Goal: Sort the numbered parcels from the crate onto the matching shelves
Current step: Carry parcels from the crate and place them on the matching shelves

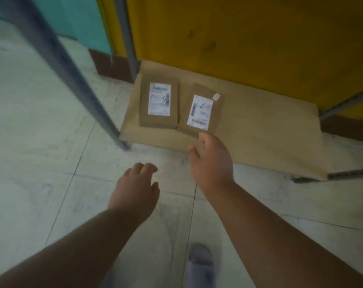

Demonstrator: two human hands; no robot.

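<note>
A: Head view: two brown parcels are seen on the cardboard-lined bottom shelf (259, 129). The right-hand parcel (200, 110) is pinched at its near edge by the right hand (212, 161), fingers hidden beneath; its far end appears to be resting on the shelf.

B: And the left hand (135, 187)?

A: Nothing is held by it; it is kept loosely curled above the tiled floor (51, 163). The left-hand parcel (158, 100) is laid flat just beside the held one, their near corners almost touching.

B: What could go wrong?

A: The neighbour could be nudged askew if the held parcel is slid sideways. A misread is also possible: the handwritten numbers are blurred, so the shelf match cannot be confirmed. No crate is in view.
</note>
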